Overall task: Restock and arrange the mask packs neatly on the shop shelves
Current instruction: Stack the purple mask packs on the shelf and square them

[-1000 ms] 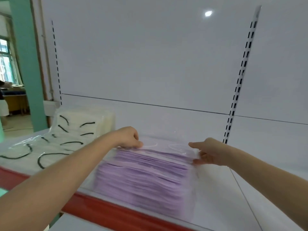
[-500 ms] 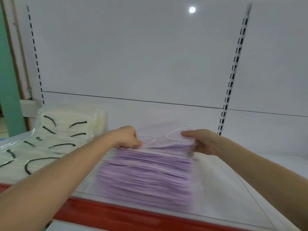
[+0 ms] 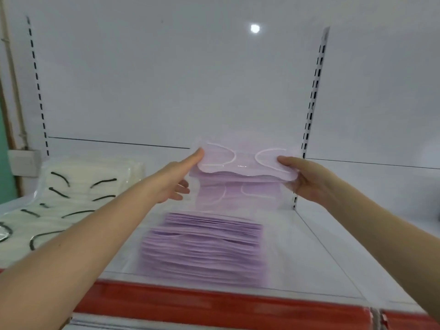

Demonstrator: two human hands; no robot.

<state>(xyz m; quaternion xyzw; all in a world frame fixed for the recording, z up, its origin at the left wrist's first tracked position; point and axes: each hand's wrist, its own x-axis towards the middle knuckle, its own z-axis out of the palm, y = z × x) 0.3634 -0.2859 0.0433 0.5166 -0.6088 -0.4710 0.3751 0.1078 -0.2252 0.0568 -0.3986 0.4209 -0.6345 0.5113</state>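
A purple mask pack (image 3: pixel 245 163) in clear plastic hangs lifted above the shelf, held at both ends. My left hand (image 3: pixel 177 179) pinches its left edge, thumb on top. My right hand (image 3: pixel 302 178) grips the right end. Below it a stack of purple mask packs (image 3: pixel 204 248) lies on the white shelf (image 3: pixel 309 253), with another purple pack (image 3: pixel 235 196) showing behind the stack, under the lifted one.
White mask packs with black ear loops (image 3: pixel 71 194) lie stacked at the left of the shelf. A red price strip (image 3: pixel 214 303) runs along the front edge. Slotted uprights (image 3: pixel 314 91) stand against the white back panel. A green post (image 3: pixel 4 163) is at far left.
Both hands have raised the top purple pack off the stack and carried it up and toward the back panel. The view has shifted right.
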